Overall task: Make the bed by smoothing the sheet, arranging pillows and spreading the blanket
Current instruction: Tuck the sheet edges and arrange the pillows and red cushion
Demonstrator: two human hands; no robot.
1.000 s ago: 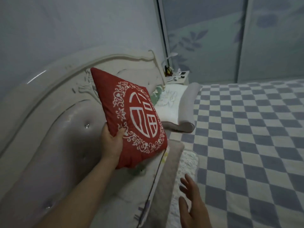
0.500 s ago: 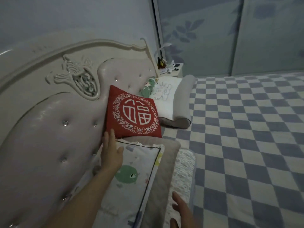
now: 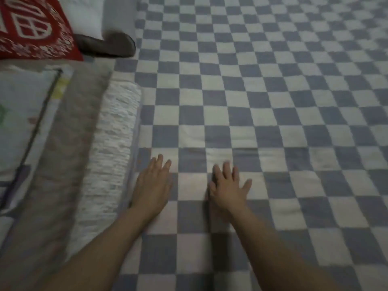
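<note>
A blue-and-white checked sheet point(image 3: 273, 101) covers the bed across most of the view. My left hand point(image 3: 152, 185) lies flat on it with straight fingers, just right of a white knitted roll point(image 3: 113, 139). My right hand point(image 3: 228, 185) presses flat on the sheet a little further right, fingers spread. A red cushion with white pattern point(image 3: 31, 28) stands at the top left. Below it lies a long pillow with a cartoon print point(image 3: 23, 114). A white pillow with grey edge point(image 3: 100, 19) lies beyond the red cushion.
A brownish-grey padded strip point(image 3: 71, 143) runs between the cartoon pillow and the knitted roll. A faint crease crosses the sheet just ahead of my fingers. The view is blurred from head motion.
My left hand let go of the red cushion, which now stands at the headboard. My gaze dropped to the sheet and both hands came down flat on it.
</note>
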